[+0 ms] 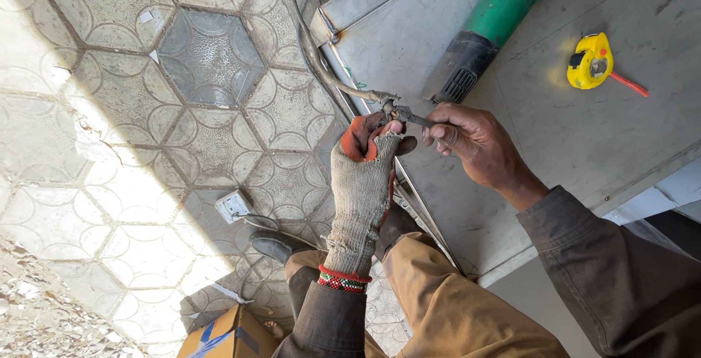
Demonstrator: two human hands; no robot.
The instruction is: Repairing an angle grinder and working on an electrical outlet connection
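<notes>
Left hand in a worn knit work glove, orange at the fingertips, fingers closed around the metal clamp holder at the end of a dark cable. Right hand bare, fingers pinched on the thin rod sticking out of the holder's far side. Both hands meet at the left edge of a grey metal sheet, holder just over that edge. Cable runs up and away along the edge, over the patterned paving tiles.

On the sheet: green and black angle grinder just above the right hand, yellow tape measure well off to the right. On the tiles below the hands: white socket box, black shoe, cardboard box at the bottom edge.
</notes>
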